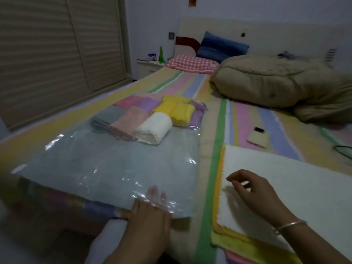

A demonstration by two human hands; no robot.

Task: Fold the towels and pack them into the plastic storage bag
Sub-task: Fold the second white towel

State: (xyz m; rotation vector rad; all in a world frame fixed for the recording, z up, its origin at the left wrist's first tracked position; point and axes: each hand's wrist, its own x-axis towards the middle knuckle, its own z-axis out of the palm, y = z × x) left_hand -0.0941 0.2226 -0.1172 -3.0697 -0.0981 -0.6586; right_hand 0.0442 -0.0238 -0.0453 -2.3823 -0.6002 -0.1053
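My left grip (150, 208) lies flat and wide, holding nothing. Its fingers (153, 193) run straight into the mouth of the plastic storage bag (106, 168) at the near edge of the bed (215, 119) and show through the top film. My right grip (255, 193) hangs just over the white towel (295, 183), fingers loosely curled around nothing; I cannot tell whether a fingertip brushes the cloth. That towel lies spread flat on a yellow towel (240, 242) toward the bed's near right corner, just beside the bag. At the bag's far end the finished ones sit in rows: a white roll (154, 128) nearest me, a pink one (127, 121) and a grey one (106, 117) to its left, and yellow ones (181, 111) behind. I judge the step in hand is folding this white towel. To do it well I should pinch only the top layer at its edge, so the yellow one is not dragged along. I should fold it down to about the white roll's width so it fits the row. The left fingers belong in the mouth, since slick film tends to fall shut. The bare stretch of bag in front of the rolls looks like the place for it.
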